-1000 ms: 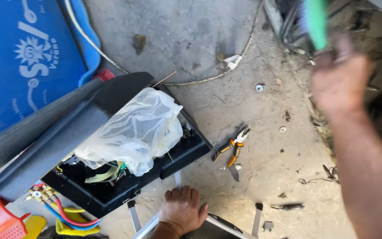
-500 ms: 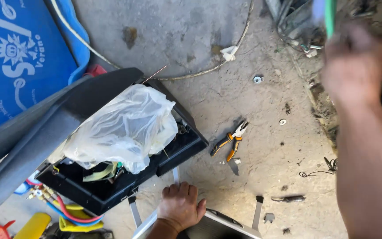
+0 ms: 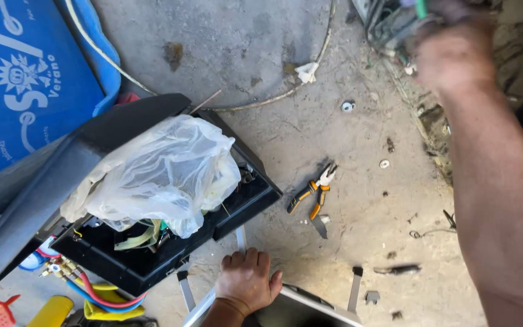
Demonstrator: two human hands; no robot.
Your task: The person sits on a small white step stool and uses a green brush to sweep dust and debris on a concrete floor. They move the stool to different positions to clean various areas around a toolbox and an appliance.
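Head view: the right hand (image 3: 455, 57), up at one o'clock, is clenched around a green-handled tool (image 3: 421, 8) whose working end is cut off by the frame's top edge, so what it bears on cannot be told; it sits just against a tangle of grey wiring and metal parts (image 3: 388, 27) at twelve o'clock. The left hand (image 3: 246, 281), at six o'clock, lies flat with fingers spread, its grip released, palm pressing on a pale metal frame (image 3: 213, 303) just beside the open black toolbox (image 3: 246, 200). To work well here, I judge the braced left palm should carry the body's weight so the raised hand can turn or push the tool with a steady wrist, keeping the handle in line with the forearm. A clear plastic bag (image 3: 164, 172) covers the toolbox at nine o'clock; orange-handled pliers (image 3: 313, 194) lie on the concrete floor (image 3: 346, 242) near the centre, well apart from both hands.
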